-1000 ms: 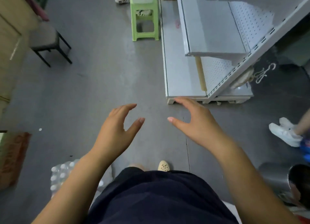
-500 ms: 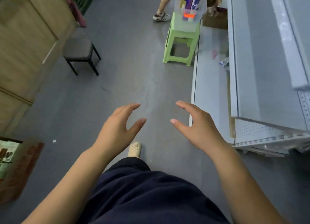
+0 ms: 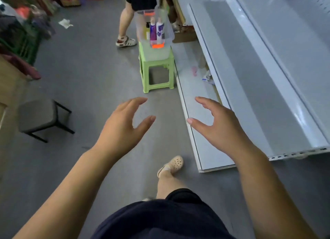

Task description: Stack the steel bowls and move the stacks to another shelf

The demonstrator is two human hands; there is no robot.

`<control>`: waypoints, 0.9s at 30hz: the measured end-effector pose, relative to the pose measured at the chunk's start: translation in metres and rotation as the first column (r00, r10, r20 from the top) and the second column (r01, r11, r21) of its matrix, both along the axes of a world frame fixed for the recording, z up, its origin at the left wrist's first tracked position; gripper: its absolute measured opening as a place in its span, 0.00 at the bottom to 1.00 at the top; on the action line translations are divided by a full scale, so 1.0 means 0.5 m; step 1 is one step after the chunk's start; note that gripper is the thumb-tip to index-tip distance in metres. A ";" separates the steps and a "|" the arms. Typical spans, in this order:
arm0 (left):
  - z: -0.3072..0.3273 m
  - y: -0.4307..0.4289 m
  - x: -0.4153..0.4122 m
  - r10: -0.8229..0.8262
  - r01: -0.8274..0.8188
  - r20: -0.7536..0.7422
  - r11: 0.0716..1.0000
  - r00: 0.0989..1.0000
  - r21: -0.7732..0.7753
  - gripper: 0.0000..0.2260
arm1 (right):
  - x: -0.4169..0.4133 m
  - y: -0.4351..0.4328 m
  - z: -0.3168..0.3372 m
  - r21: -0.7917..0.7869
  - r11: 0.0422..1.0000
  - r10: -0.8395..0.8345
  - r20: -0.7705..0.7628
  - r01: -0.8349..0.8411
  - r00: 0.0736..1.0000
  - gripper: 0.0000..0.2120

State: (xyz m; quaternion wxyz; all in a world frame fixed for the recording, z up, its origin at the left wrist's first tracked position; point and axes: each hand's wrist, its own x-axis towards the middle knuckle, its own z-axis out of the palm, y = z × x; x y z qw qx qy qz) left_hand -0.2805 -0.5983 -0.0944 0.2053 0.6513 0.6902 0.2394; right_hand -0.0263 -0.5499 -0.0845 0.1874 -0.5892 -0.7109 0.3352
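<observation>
No steel bowls show in this view. My left hand (image 3: 123, 128) and my right hand (image 3: 219, 126) are held out in front of me over the grey floor, palms facing each other, fingers loosely spread, holding nothing. The white metal shelf unit (image 3: 259, 81) runs along the right side, its boards bare; my right hand hovers over the front edge of its bottom board.
A green plastic stool (image 3: 157, 72) carries a clear bin of bottles (image 3: 154, 29) just ahead beside the shelf. Behind it stands another person's leg (image 3: 125, 20). A dark stool (image 3: 41, 117) is at the left. My foot in a beige clog (image 3: 174, 163) is stepping forward.
The view has swung up and along the aisle as I walk; the green stool and shelf came closer. Both hands kept the same empty, spread pose.
</observation>
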 end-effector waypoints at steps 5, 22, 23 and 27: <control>0.012 0.195 0.058 -0.093 0.091 0.024 0.994 0.995 0.062 0.25 | 0.043 0.144 0.011 0.056 0.995 -0.079 -0.017 0.080 0.997 0.29; 0.060 0.807 0.301 -0.281 0.208 0.233 0.933 0.931 0.292 0.26 | 0.224 0.613 0.105 0.091 0.943 -0.311 -0.088 0.319 0.946 0.25; 0.059 0.840 0.305 -0.287 0.213 0.243 0.933 0.926 0.288 0.26 | 0.230 0.630 0.098 0.069 0.931 -0.350 -0.106 0.358 0.931 0.26; 0.071 0.995 0.324 -0.321 0.235 0.329 0.932 0.888 0.276 0.28 | 0.242 0.704 0.082 0.005 0.883 -0.460 -0.184 0.469 0.869 0.28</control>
